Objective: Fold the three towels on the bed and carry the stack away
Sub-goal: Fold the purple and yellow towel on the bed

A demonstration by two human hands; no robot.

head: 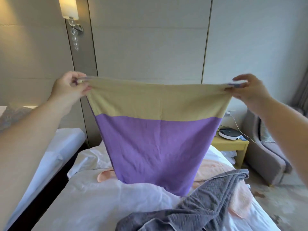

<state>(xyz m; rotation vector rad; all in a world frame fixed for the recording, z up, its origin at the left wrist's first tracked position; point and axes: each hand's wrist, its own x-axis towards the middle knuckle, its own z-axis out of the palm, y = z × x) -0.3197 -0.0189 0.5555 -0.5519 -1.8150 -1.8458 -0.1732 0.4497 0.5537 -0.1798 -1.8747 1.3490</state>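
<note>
Purple-and-tan towel (156, 147) is up in the air in front of me, stretched flat by its tan top edge over the middle of the bed (93, 205), with the bottom end just reaching the sheets. My left hand (70, 87) has its fingers (78, 75) pinching the top left corner, and my right hand (248, 90) pinches the top right corner the same way. The grey towel (200, 207) lies crumpled on the near right of the bed. The peach towel (215, 169) is spread partly under it, a bit farther back. A wall lamp (70, 7) glows far left.
</note>
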